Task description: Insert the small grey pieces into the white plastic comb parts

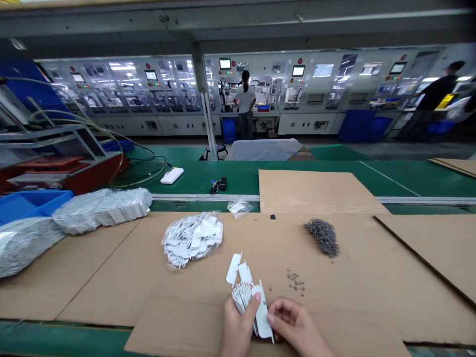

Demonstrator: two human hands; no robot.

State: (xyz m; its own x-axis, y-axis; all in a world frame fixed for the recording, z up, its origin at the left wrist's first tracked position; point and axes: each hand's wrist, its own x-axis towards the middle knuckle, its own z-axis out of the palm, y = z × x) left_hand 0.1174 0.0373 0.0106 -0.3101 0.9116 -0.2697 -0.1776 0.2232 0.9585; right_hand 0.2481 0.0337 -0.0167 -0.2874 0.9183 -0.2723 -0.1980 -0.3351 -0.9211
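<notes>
My left hand [238, 327] is closed around a fanned stack of thin white plastic pieces [242, 296]. Its thumb presses on the front white plastic piece [262, 315], which stands out toward the right. My right hand [295, 325] has curled fingers, with thumb and forefinger pinched at that piece's right edge; whatever may be between the fingertips is hidden. Two loose white plastic pieces [233, 268] lie just beyond the stack. Several tiny dark grey parts [296, 283] are scattered beyond my right hand, with a heap of similar grey parts [323, 237] farther off.
Cardboard sheets [186, 307] cover the green bench [238, 173]. A clear bag of white pieces [193, 238] lies left of centre, a smaller bag [240, 208] behind. Wrapped stacks [104, 208] and a blue bin [33, 203] are at left. A person [245, 104] stands by the far machines.
</notes>
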